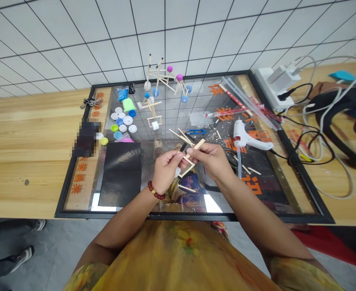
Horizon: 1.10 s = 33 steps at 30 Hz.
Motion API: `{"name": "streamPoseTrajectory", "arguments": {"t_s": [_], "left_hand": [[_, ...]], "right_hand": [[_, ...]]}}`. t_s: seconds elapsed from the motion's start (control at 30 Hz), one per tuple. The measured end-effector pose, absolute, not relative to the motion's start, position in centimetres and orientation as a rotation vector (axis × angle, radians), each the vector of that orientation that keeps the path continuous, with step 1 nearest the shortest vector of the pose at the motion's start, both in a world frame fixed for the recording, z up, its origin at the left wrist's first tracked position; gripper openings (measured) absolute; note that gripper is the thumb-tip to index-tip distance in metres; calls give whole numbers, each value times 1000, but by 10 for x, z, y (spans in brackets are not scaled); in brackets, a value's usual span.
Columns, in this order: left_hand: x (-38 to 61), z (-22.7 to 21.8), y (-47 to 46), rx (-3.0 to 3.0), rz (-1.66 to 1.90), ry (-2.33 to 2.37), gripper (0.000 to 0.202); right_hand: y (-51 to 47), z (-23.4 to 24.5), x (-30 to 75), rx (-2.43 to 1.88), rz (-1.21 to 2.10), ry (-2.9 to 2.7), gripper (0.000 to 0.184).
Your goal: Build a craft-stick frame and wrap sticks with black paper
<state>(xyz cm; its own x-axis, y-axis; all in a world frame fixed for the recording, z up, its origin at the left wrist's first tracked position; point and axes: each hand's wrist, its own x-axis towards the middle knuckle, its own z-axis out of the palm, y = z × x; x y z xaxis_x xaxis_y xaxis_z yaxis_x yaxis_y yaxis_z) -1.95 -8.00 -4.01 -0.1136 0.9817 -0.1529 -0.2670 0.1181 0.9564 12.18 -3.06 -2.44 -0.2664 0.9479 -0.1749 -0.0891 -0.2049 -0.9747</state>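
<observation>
My left hand point(166, 169) pinches a small frame of pale wooden sticks point(186, 171); a white round piece shows below its fingers. Against the frame, my right hand point(212, 160) pinches a light wooden stick point(199, 144) between thumb and fingers. A short black strip point(183, 147) rises by my left fingertips; which hand holds it, I cannot tell. Just beyond my hands lie loose sticks point(178, 133) and blue thread snips point(196, 131). Another stick point(187, 188) rests on the glass below them. Farther back stands a stick model point(162, 79) with bottle-cap wheels and pink knobs.
A white glue gun point(250, 137) lies right, its cord running to a power strip point(273, 87). Several bottle caps point(127, 120) and black paper point(120, 173) are left. Clear glue sticks point(247, 101) lie at the back right. A black frame point(193, 217) edges the glass.
</observation>
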Motion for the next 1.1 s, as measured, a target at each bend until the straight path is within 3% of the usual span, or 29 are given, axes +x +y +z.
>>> {"name": "streamPoseTrajectory", "arguments": {"t_s": [0.2, 0.4, 0.63, 0.87, 1.1], "left_hand": [[-23, -36, -83, 782, 1243, 1077, 37], [-24, -32, -84, 950, 1214, 1101, 34], [-28, -31, -85, 966, 1245, 1126, 38], [-32, -27, -84, 1063, 1211, 1174, 36], [-37, -26, -83, 1094, 1061, 1127, 41]], "right_hand": [[-29, -23, 123, -1126, 1550, -1188, 36], [-30, -23, 126, -1055, 1375, -1203, 23], [-16, -15, 146, -1061, 1113, -1079, 20], [-23, -18, 148, -1025, 1569, -1591, 25], [-17, -19, 149, -863, 1935, -1579, 25]]}}
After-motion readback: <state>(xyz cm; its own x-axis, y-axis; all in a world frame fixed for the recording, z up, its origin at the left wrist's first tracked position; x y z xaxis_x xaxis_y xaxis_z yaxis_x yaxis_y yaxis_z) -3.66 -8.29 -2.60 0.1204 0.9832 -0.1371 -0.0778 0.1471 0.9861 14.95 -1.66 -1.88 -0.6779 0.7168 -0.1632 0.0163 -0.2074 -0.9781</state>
